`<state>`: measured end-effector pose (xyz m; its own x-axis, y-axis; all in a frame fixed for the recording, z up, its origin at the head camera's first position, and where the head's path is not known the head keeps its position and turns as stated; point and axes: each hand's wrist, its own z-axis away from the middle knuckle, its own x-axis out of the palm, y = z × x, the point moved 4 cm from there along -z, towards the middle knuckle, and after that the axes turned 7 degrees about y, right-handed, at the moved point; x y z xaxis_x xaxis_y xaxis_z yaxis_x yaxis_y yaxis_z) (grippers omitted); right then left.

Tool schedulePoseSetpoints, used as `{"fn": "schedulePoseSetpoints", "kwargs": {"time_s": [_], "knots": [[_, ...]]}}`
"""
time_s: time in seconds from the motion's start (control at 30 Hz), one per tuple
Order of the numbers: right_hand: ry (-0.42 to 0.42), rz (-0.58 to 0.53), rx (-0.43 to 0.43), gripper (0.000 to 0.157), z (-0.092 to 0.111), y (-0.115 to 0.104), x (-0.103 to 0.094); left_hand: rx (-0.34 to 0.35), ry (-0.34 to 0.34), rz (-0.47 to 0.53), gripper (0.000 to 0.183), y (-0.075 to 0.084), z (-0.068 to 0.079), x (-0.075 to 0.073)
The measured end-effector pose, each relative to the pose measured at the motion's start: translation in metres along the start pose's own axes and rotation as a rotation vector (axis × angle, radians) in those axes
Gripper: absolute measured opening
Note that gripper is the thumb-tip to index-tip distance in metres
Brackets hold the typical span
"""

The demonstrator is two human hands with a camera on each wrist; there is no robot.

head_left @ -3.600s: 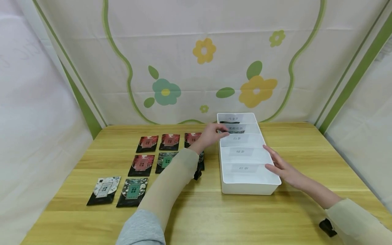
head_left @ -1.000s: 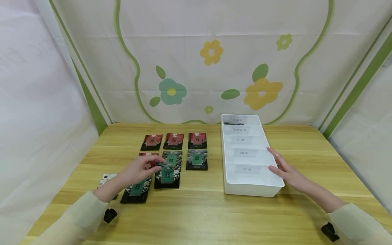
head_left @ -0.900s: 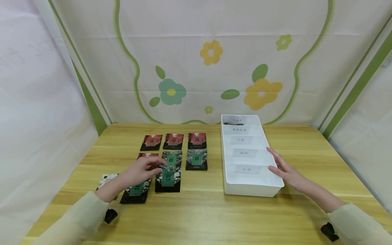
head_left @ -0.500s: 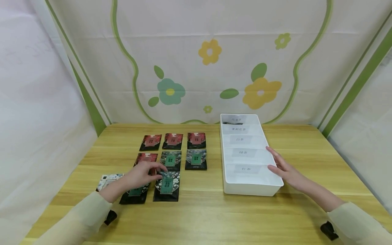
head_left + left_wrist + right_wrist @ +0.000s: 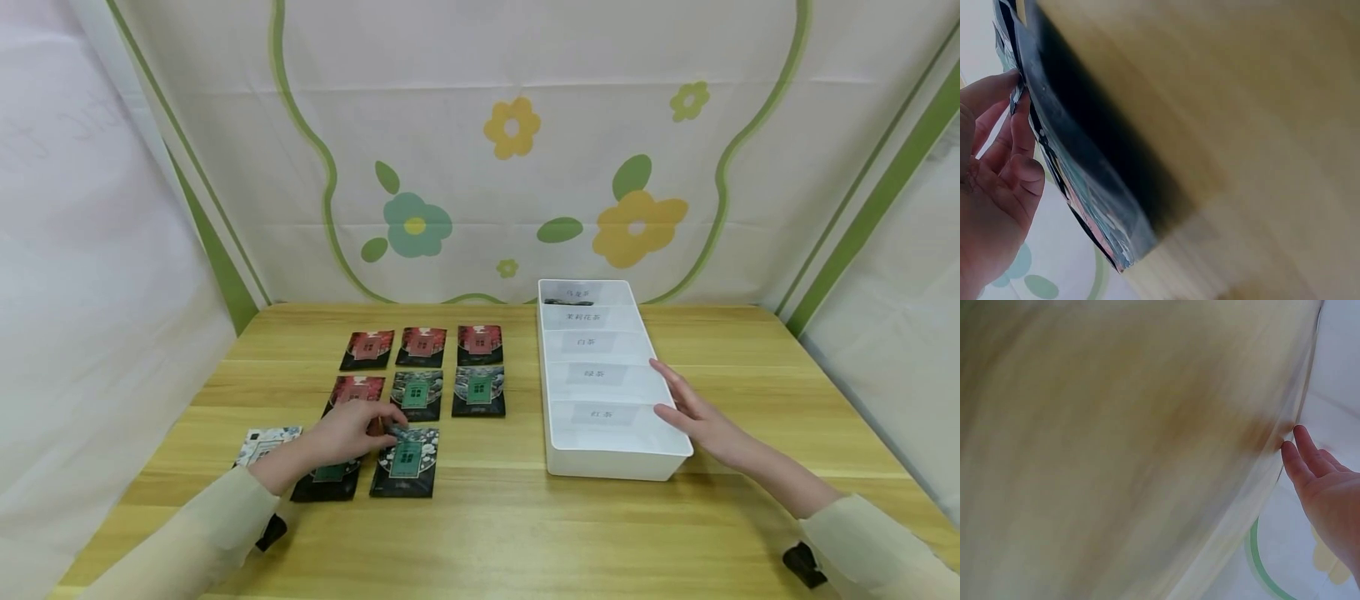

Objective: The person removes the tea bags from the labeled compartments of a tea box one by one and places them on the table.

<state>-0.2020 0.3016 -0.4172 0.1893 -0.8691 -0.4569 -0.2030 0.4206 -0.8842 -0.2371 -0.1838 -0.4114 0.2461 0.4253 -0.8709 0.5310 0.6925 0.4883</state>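
Note:
My left hand (image 5: 352, 433) pinches the top edge of a black tea sachet (image 5: 405, 468) with a green label and white flowers, at the right end of the front row. In the left wrist view, thumb and fingers meet at the edge of a sachet. My right hand (image 5: 701, 421) touches the right rim of a long white divided box (image 5: 615, 464), fingers extended. Paper labels mark its compartments. A dark sachet (image 5: 567, 302) shows in the farthest compartment. Partly behind my left hand and wrist lie another green-label sachet (image 5: 324, 488) and a white-and-black sachet (image 5: 277, 433).
Red sachets (image 5: 422, 346) form the back row, with another red one (image 5: 360, 387) in the middle row. Two green-label sachets (image 5: 478, 392) lie beside it. A flower-printed cloth (image 5: 465, 150) hangs behind the wooden table (image 5: 510, 533).
The left hand has left the box's second compartment, where a sachet edge showed earlier. It brought the flowered green-label sachet to the front row, lowering it towards me. The right hand stays at the rim.

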Motion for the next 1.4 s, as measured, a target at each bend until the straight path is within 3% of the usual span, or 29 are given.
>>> {"fn": "schedulePoseSetpoints", "kwargs": {"time_s": [0.43,0.8,1.1,1.4], "knots": [[-0.004,-0.004,-0.002,0.068,0.001,-0.002,0.001,0.032,0.048,-0.111,0.014,0.000,0.000,-0.002],[-0.001,0.000,-0.008,0.069,0.001,-0.005,0.001,0.101,0.135,-0.078,0.013,0.012,-0.013,-0.025],[-0.002,-0.001,-0.009,0.070,0.001,-0.004,0.001,0.115,0.159,-0.001,0.014,0.037,-0.046,-0.048],[-0.003,-0.015,-0.019,0.069,0.000,-0.004,0.001,0.053,0.138,0.123,0.017,0.056,-0.103,-0.047]]}}
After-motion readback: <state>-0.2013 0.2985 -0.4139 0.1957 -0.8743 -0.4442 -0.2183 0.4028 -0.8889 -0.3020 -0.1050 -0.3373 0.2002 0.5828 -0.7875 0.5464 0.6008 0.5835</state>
